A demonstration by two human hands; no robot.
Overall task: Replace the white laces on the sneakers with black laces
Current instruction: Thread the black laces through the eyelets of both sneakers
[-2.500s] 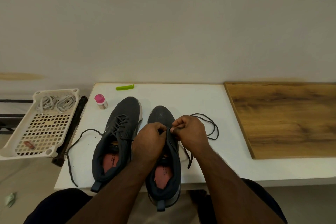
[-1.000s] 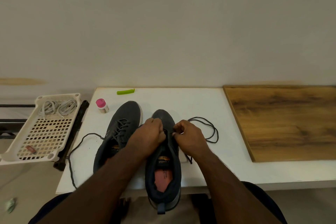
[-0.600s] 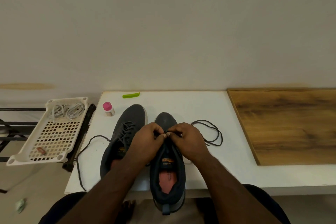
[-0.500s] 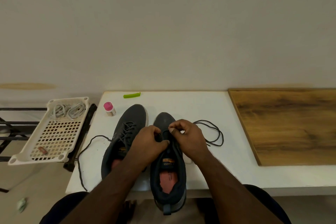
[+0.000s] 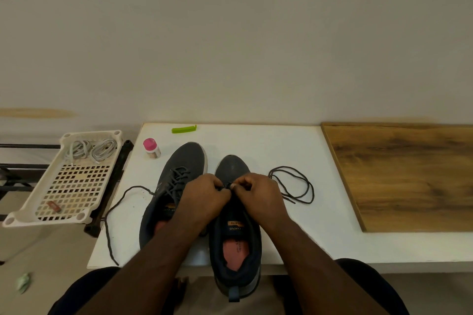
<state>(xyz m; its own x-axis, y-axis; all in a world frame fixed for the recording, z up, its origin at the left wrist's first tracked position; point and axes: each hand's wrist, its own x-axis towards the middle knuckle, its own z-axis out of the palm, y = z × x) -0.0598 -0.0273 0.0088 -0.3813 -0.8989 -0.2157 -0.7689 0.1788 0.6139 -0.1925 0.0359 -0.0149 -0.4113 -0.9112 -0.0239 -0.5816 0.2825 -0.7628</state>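
Two dark grey sneakers stand side by side on the white table [image 5: 294, 151]. The left sneaker [image 5: 179, 176] carries a black lace whose loose end [image 5: 112, 215] trails off to the left. Over the right sneaker [image 5: 234, 240], my left hand [image 5: 204, 199] and my right hand [image 5: 258, 197] meet with curled fingers and pinch its black lace near the toe-side eyelets. The rest of that lace [image 5: 294, 185] lies looped on the table to the right. White laces [image 5: 89, 149] lie coiled in a cream basket.
The cream perforated basket [image 5: 28, 215] sits on a black rack left of the table. A small pink-capped bottle [image 5: 151, 148] and a green clip [image 5: 183, 129] lie near the table's far left edge. A wooden board [image 5: 404, 176] covers the right side.
My hands have shifted slightly up the right sneaker toward the toe and drawn together on the lace. The camera view has moved a little; the shoes stay where they were.
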